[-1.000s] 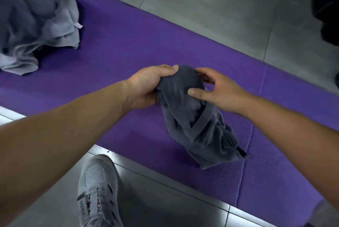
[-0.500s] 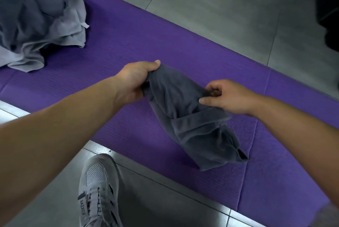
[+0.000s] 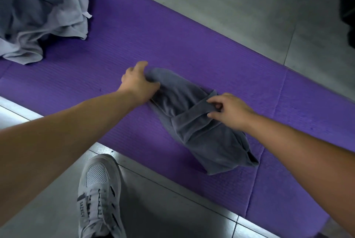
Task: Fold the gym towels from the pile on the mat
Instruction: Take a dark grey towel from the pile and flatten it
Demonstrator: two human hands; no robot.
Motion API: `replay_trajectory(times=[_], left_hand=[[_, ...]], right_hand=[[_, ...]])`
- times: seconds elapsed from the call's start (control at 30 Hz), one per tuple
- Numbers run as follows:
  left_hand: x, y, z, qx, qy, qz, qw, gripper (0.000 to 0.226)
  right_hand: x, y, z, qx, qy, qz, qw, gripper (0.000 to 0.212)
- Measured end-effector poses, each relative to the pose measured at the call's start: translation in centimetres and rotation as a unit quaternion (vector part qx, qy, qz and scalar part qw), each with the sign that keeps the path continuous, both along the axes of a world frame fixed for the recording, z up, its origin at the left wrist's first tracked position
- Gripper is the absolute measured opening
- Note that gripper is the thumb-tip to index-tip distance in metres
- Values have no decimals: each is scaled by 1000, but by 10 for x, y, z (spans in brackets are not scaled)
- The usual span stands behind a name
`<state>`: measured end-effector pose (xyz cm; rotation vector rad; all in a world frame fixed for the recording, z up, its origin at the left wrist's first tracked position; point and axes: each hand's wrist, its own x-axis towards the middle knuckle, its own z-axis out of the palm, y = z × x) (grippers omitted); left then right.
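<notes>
A crumpled dark grey towel lies on the purple mat, stretched from the middle toward the lower right. My left hand grips its upper left end, fingers curled into the cloth. My right hand pinches a folded band of the towel between thumb and fingers near its middle. At the upper left corner sits the pile of grey towels, light and darker ones tangled together.
Grey floor tiles surround the mat. My white sneaker stands on the tiles just in front of the mat's near edge. A dark object is at the right edge of view.
The towel has been lowered from the air onto the mat. My hands have drawn apart, the left moving up-left and the right moving right, stretching the cloth out.
</notes>
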<state>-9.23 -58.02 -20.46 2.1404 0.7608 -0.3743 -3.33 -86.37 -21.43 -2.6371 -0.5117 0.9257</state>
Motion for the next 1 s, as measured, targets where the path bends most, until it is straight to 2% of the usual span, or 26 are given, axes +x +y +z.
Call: replay_trajectory(times=[0.03, 0.07, 0.13, 0.23, 0.3, 0.4, 0.47, 0.53, 0.63, 0.77, 0.8, 0.87, 0.93, 1.0], left_hand=[[-4, -1, -3, 64, -9, -76, 995, 61], [-8, -4, -4, 84, -26, -141, 986, 56], [-16, -17, -3, 41, -24, -219, 975, 40], [-32, -46, -5, -54, 39, -301, 951, 5], [-38, -60, -16, -103, 38, -293, 950, 9], [-36, -64, -16, -221, -7, -178, 959, 46], [-31, -60, -7, -294, -40, -99, 950, 48], [-27, -55, 2, -327, -49, -47, 942, 42], [-26, -49, 13, -352, -84, -37, 932, 21], [-28, -54, 23, -368, -79, -126, 918, 3], [-29, -56, 26, -369, -67, -163, 913, 5], [-31, -57, 32, -360, -28, -224, 905, 8], [-33, -54, 35, -334, 2, -274, 902, 3], [-28, -46, 39, -277, -2, -303, 912, 9]], right_hand=[[1, 1, -1, -19, -3, 7, 1000, 45], [2, 1, -2, -35, 1, 12, 999, 41], [3, 1, -3, -54, -6, 12, 998, 32], [4, 5, -5, -48, -25, 4, 999, 17], [5, 12, -1, 2, -22, -17, 1000, 9], [8, 26, 19, 115, -11, -61, 991, 11], [11, 32, 33, 194, 9, -107, 975, 14], [11, 37, 45, 271, 46, -176, 945, 12], [9, 45, 58, 369, 85, -313, 871, 5], [5, 56, 72, 431, 218, -469, 739, 8], [4, 55, 73, 437, 243, -486, 717, 10], [1, 53, 75, 427, 287, -490, 704, 13], [-3, 51, 74, 409, 318, -487, 703, 5], [-8, 49, 71, 402, 319, -493, 702, 4]])
